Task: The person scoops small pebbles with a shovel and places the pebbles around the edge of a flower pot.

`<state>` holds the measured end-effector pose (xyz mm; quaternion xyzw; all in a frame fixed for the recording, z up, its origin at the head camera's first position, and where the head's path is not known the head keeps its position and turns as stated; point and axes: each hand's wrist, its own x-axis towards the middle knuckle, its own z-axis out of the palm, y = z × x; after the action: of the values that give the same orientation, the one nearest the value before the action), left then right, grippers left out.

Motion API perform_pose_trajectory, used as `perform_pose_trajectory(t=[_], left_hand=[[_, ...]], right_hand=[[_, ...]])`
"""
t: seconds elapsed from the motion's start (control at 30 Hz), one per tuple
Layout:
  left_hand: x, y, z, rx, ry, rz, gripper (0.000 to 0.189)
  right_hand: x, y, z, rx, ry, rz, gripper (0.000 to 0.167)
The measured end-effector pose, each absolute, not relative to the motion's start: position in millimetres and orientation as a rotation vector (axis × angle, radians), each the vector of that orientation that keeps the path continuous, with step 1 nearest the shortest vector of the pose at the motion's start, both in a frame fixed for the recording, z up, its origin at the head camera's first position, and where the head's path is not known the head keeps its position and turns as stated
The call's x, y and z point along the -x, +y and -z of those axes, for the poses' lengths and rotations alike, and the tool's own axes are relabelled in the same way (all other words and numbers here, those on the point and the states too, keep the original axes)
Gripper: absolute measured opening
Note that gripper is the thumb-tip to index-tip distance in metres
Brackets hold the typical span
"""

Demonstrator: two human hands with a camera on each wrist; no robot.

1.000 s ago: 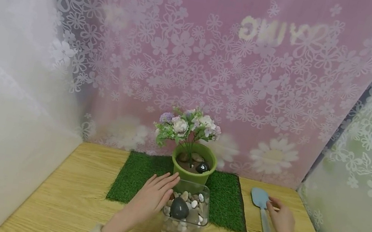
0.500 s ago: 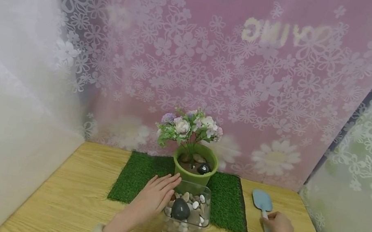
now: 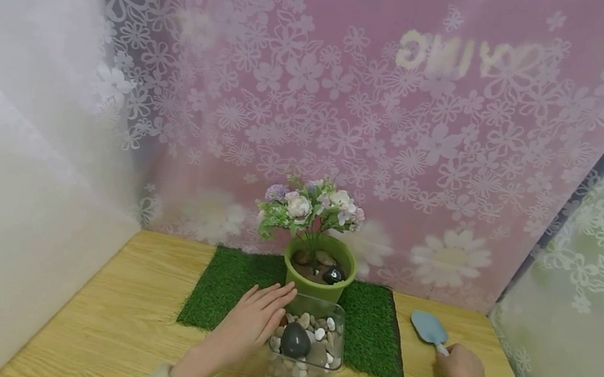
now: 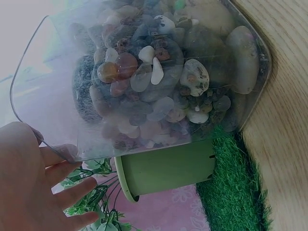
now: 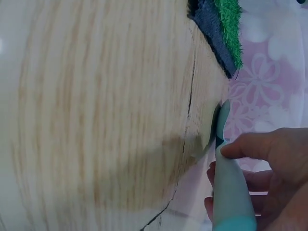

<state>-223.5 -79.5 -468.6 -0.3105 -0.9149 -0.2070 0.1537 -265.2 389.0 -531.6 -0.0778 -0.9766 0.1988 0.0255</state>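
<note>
My right hand (image 3: 462, 372) grips a small light-blue garden trowel (image 3: 429, 328) by its handle, at the right of the table. In the right wrist view, the thumb lies along the pale handle (image 5: 231, 187) and the other fingers wrap underneath. My left hand (image 3: 250, 319) rests at the left rim of a clear square container (image 3: 336, 364), its fingers fairly straight. Mixed pebbles (image 4: 154, 86) fill much of this container, with a large dark stone (image 3: 296, 340) on top. In the left wrist view, the left fingertips (image 4: 72, 151) are right at the rim.
Behind the container, a green flowerpot (image 3: 314, 289) with artificial flowers (image 3: 311, 207), soil and several stones stands on an artificial grass mat (image 3: 373, 336). A pink floral curtain (image 3: 291, 112) closes off the back of the wooden table (image 3: 122, 312). Pale sheets hang at both sides.
My right hand has slid down from the trowel's neck and closed round its handle. The trowel's blade has turned and tilted. My left hand stays at the container's rim.
</note>
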Motion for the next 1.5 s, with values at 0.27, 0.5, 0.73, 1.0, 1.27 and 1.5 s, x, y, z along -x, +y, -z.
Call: perform_pose_trajectory(t=[0.27, 0.5, 0.73, 1.0, 1.27, 1.5], left_hand=[[223.1, -78.3, 467.7, 0.888, -2.614, 0.597, 0.045], [222.2, -78.6, 467.5, 0.889, -2.602, 0.606, 0.044], [220.9, -78.9, 467.0, 0.886, -2.604, 0.633, 0.044], [221.1, -78.6, 466.9, 0.886, -2.609, 0.636, 0.044], [221.0, -79.0, 466.8, 0.871, -2.640, 0.643, 0.046], [221.8, -78.6, 467.9, 0.868, -2.635, 0.632, 0.047]], right_hand=[[265.9, 390.9, 526.9, 0.281, -3.024, -0.543, 0.029], [264.4, 386.8, 515.2, 0.137, -2.916, -0.497, 0.033], [259.9, 374.3, 495.0, 0.061, -2.818, -0.490, 0.029], [253.3, 351.2, 467.7, -0.049, -2.702, -0.437, 0.026], [248.9, 328.2, 448.3, -0.259, -2.451, -0.320, 0.021], [248.5, 317.2, 436.7, -0.389, -2.257, -0.215, 0.030]])
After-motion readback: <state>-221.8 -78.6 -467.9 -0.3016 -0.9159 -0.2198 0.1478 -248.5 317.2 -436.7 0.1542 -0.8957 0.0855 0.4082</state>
